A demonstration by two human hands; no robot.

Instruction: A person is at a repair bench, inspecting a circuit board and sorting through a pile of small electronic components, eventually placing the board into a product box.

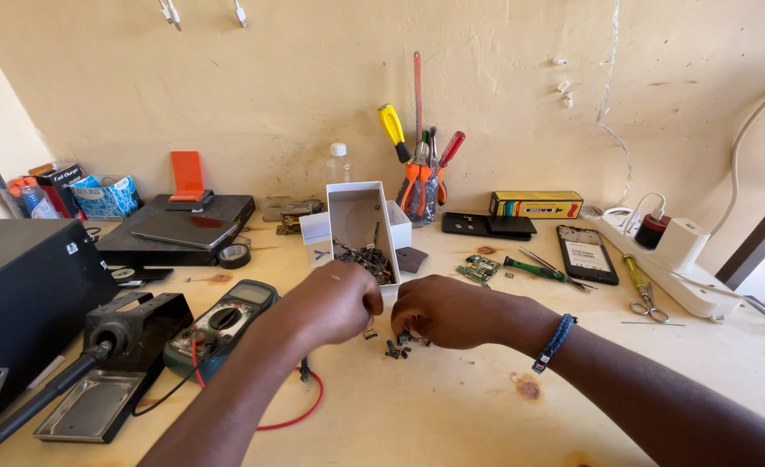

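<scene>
So your left hand (335,303) and right hand (447,310) are both down on the bench (452,406), knuckles up, nearly meeting over a little scatter of small dark parts (397,346). They look like tiny black and grey bits, too small to tell what each one is, lying loose on the pale wood just under and between your fingertips. Both hands are curled in with fingers pinched together, but I can't tell if either one actually has a piece in it. Right behind your hands there's a white box (361,229) tipped open toward you, with a heap of the same sort of dark bits sitting in its lower end. Off your left hand sits a green multimeter (223,324) with a red lead (292,415) looping across the bench. Past your right hand there's a small green circuit board (479,268), a green-handled screwdriver (534,270) and a phone (586,253) lying flat.
</scene>
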